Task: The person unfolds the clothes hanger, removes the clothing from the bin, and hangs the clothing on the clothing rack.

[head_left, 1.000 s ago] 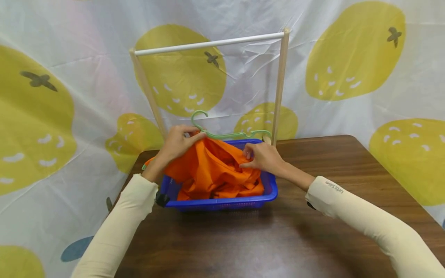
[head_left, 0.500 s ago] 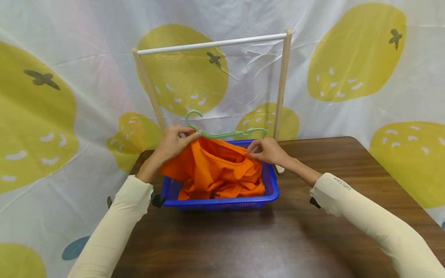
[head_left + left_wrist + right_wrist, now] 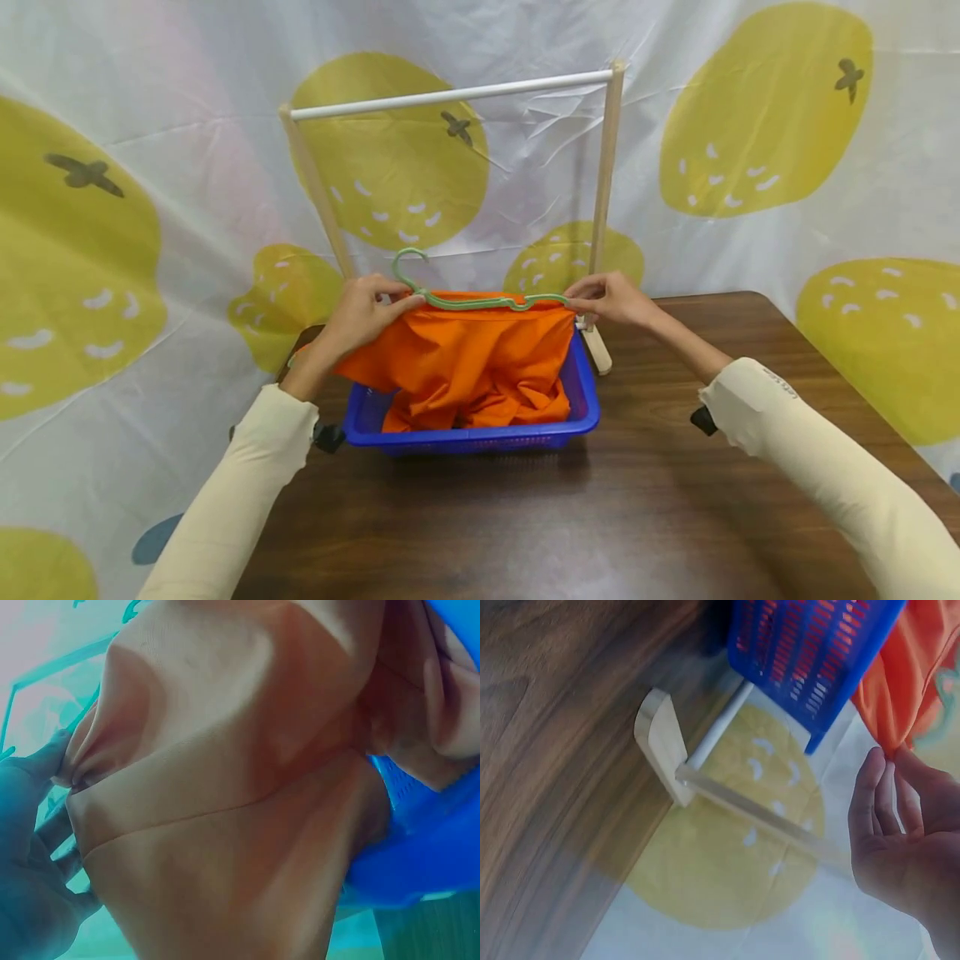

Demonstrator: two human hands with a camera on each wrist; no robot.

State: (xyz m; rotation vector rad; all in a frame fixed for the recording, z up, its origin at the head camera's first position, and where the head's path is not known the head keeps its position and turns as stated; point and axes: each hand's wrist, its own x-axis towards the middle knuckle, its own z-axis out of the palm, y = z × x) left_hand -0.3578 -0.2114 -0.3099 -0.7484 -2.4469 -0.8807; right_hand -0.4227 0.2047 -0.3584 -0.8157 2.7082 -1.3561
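An orange shirt [image 3: 487,354] spreads between my two hands, its lower part bunched inside a blue basket [image 3: 472,436]. Along its top edge lies a green hanger [image 3: 468,302], hook up. My left hand [image 3: 358,317] pinches the cloth close to the hook's base; in the left wrist view, thumb and index finger of that hand [image 3: 34,855] squeeze a fold of the shirt [image 3: 210,750]. My right hand [image 3: 615,300] is at the hanger's right end. From the right wrist view, its fingertips pinch a gathered corner of orange cloth [image 3: 904,690].
Behind the basket stands a wooden rack with a white crossbar [image 3: 450,97] and a right post [image 3: 606,175]. Its foot [image 3: 597,350] sits beside the basket's right side. All rest on a brown table [image 3: 525,525], before a fruit-print curtain [image 3: 735,117].
My right hand has moved right and up, drawing the shirt's edge taut to the hanger's right end. The neck opening seen earlier is flattened. My left hand has shifted slightly left with the hanger.
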